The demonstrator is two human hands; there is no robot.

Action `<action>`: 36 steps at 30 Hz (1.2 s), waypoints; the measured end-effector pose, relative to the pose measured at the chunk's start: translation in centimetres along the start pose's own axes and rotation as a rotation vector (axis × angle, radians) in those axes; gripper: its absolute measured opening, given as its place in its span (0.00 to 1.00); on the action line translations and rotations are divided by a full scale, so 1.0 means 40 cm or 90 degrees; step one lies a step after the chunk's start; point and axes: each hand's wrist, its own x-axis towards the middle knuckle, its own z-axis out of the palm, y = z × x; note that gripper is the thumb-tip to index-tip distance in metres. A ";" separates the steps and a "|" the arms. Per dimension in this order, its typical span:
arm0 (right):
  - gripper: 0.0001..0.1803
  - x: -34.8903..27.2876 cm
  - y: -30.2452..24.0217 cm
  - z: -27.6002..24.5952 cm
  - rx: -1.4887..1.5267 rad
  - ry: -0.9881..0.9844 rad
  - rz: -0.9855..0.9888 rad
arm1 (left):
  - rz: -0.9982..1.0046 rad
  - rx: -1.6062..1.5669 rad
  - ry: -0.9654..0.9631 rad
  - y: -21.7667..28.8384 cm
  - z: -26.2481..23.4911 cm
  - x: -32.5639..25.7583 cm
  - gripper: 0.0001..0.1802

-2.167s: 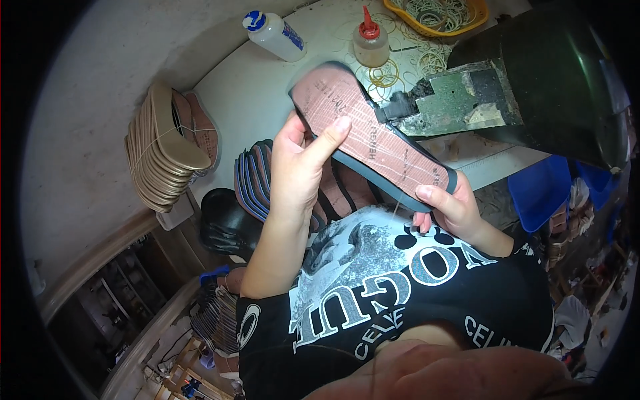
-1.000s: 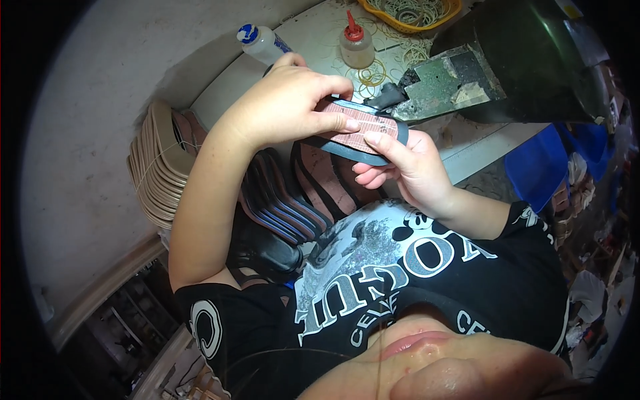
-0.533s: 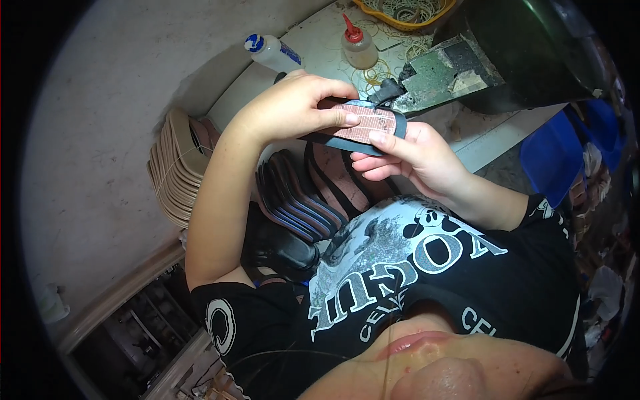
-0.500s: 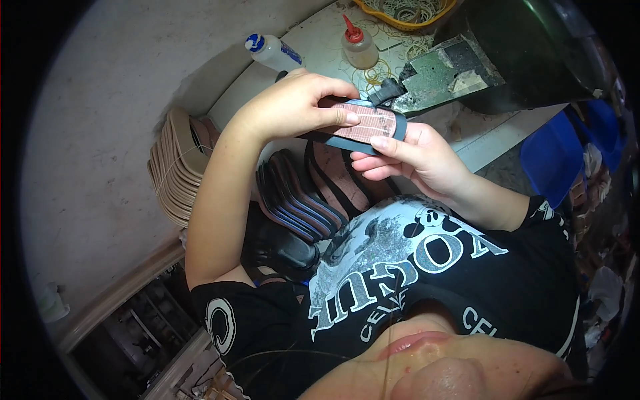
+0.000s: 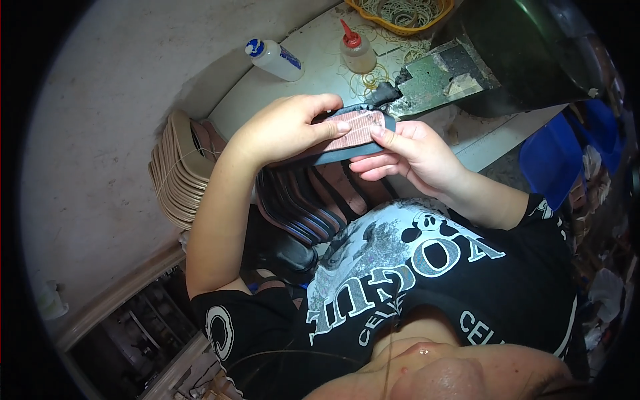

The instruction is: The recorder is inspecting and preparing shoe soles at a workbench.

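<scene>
Between my two hands is a shoe insole [image 5: 357, 137] with a pinkish-brown lined face and a dark band along its edge. My left hand [image 5: 287, 127] grips it from the left, thumb lying on the face; the insole's left end is hidden under that hand. My right hand [image 5: 420, 150] pinches the right end between thumb and fingers. The insole's far edge lies against the dark tip [image 5: 382, 95] of a green, worn machine [image 5: 443, 73]; whether they touch is hard to tell. Below my hands stand several dark-edged insoles [image 5: 300, 203] in a row.
On the white table [image 5: 320, 60] are a white bottle with a blue cap [image 5: 277, 60], a red-nozzled squeeze bottle [image 5: 359, 53], loose rubber bands [image 5: 372, 79] and a yellow basket [image 5: 400, 28] of bands. Tied beige insoles [image 5: 175, 177] lean by the wall. Blue containers [image 5: 553, 157] stand at right.
The insole has shifted left and turned slightly against the machine tip, so more of its near edge shows. Both hands moved slightly left with it, keeping hold.
</scene>
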 end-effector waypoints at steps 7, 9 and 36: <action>0.23 0.006 -0.015 -0.011 -0.026 0.005 0.029 | -0.044 -0.161 -0.008 -0.017 0.050 -0.003 0.21; 0.22 0.009 -0.018 -0.010 -0.028 0.005 0.031 | -0.060 -0.201 -0.011 -0.015 0.063 -0.006 0.21; 0.16 -0.143 0.043 -0.014 -0.198 0.043 0.061 | -0.278 -0.398 0.084 0.027 0.073 0.011 0.33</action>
